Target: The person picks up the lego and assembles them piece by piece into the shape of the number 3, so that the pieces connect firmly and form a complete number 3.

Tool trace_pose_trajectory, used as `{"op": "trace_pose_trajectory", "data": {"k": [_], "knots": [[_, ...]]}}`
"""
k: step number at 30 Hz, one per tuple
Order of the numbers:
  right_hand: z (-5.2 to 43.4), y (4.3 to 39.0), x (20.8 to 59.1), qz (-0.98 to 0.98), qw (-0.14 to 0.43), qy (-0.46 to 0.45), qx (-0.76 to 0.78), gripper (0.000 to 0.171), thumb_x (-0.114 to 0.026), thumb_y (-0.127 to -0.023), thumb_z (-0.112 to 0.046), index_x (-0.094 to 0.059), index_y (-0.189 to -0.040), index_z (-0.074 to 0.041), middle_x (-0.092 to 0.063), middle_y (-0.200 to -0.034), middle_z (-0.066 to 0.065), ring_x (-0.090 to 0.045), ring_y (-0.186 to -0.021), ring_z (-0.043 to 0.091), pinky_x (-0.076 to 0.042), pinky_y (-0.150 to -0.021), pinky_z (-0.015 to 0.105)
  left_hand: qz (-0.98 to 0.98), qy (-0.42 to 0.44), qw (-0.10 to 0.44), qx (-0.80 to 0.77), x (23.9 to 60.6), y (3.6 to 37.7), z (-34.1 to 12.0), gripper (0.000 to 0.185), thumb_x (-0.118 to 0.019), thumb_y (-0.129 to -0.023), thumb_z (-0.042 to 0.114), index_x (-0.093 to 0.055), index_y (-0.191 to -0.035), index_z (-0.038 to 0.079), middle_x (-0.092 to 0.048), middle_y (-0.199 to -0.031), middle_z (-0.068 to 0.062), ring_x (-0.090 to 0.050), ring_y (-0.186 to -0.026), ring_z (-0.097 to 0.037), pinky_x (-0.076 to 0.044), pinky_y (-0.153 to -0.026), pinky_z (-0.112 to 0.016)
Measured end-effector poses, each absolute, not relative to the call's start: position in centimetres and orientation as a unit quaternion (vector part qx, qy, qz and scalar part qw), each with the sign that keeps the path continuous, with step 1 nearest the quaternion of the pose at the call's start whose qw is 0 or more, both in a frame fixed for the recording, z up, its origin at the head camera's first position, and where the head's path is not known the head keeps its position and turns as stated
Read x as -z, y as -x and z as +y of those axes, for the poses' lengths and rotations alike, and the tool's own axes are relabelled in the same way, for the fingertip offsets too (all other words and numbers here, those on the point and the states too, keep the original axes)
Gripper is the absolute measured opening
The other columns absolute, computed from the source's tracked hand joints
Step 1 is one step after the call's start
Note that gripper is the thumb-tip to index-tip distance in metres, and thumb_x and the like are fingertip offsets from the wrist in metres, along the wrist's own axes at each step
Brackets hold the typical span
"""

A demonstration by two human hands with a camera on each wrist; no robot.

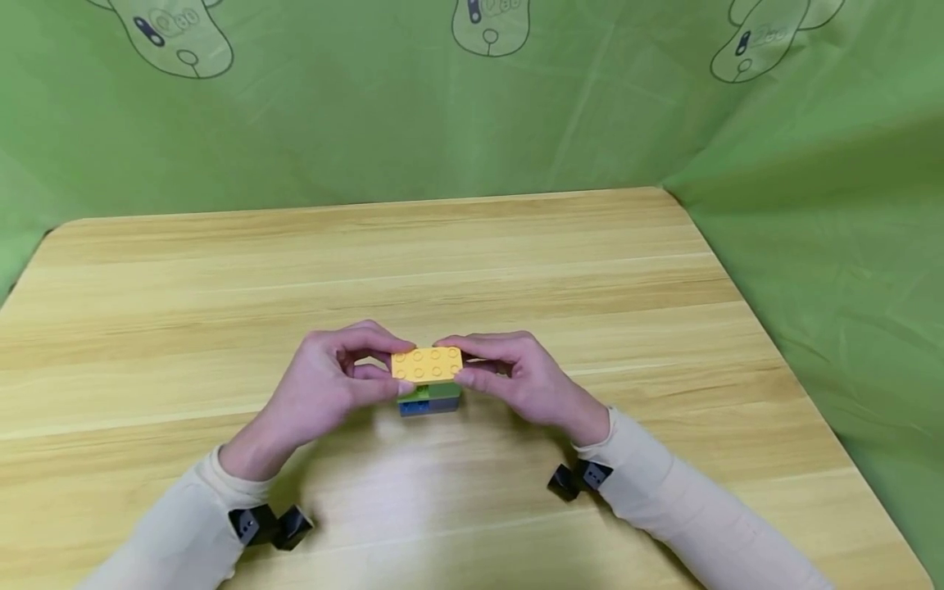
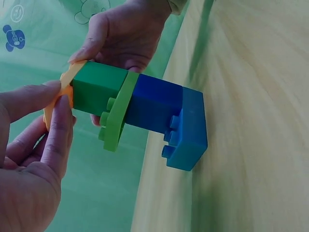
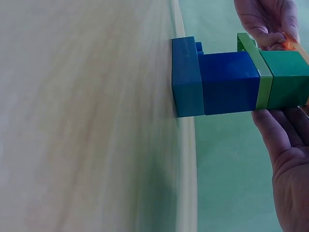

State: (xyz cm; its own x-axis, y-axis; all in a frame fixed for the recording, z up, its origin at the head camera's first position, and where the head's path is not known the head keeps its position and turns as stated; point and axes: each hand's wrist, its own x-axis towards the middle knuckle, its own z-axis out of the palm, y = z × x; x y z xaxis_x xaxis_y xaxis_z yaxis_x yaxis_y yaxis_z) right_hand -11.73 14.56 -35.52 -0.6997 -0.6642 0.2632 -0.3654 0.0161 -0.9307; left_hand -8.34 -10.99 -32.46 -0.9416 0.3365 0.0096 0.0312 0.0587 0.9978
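A tower of building bricks stands on the table: a blue brick (image 2: 190, 130) at the base, a darker blue brick (image 3: 229, 82) on it, a thin light green plate (image 2: 116, 116), then a green brick (image 2: 99, 87). On top lies a thin yellow plate (image 1: 428, 365) with studs facing up. My left hand (image 1: 320, 389) pinches the left end of this plate between thumb and fingers. My right hand (image 1: 527, 381) holds its right end, thumb at the near edge and fingers behind. The yellow plate overhangs the green brick on the left side.
The wooden table (image 1: 221, 287) spreads around the tower. A green curtain (image 1: 369, 131) with printed cartoon figures hangs behind and along the right side. Small black cameras sit on both wrists, over pale sleeves (image 1: 170, 524).
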Motion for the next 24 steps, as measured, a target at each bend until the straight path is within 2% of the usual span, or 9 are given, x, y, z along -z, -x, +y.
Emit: {"op": "trace_pose_trajectory", "data": {"k": [12,20,24], "knots": [[14.6,11.6,35.5,0.698,0.117,0.371,0.602,0.036,-0.063,-0.093,0.006,-0.06,-0.128,0.008,-0.064,-0.124,0.015,-0.063,-0.108,0.033,-0.053,-0.09,0.04,0.711,-0.145,0.104,-0.68,33.0,8.4,-11.0,0.035,-0.081,-0.076,-0.006,-0.071,-0.109,-0.001,-0.065,-0.105,-0.013,-0.065,-0.091,-0.03,-0.059,-0.074,-0.035],[14.7,11.4,35.5,0.702,0.124,0.356,0.604,0.036,-0.062,-0.093,0.006,-0.06,-0.129,0.006,-0.064,-0.126,0.013,-0.062,-0.109,0.033,-0.054,-0.089,0.04,0.733,-0.2,0.073,-0.647,33.7,8.6,-11.3,0.035,-0.082,-0.078,-0.001,-0.068,-0.111,0.003,-0.064,-0.11,-0.008,-0.064,-0.099,-0.027,-0.052,-0.092,-0.037],[14.5,11.5,35.6,0.704,0.111,0.372,0.595,0.034,-0.062,-0.093,0.005,-0.061,-0.127,0.007,-0.064,-0.121,0.013,-0.062,-0.105,0.031,-0.055,-0.088,0.039,0.747,-0.225,0.06,-0.623,34.0,8.7,-12.2,0.042,-0.083,-0.077,0.001,-0.066,-0.116,0.005,-0.063,-0.116,-0.004,-0.061,-0.108,-0.024,-0.048,-0.098,-0.035]]}}
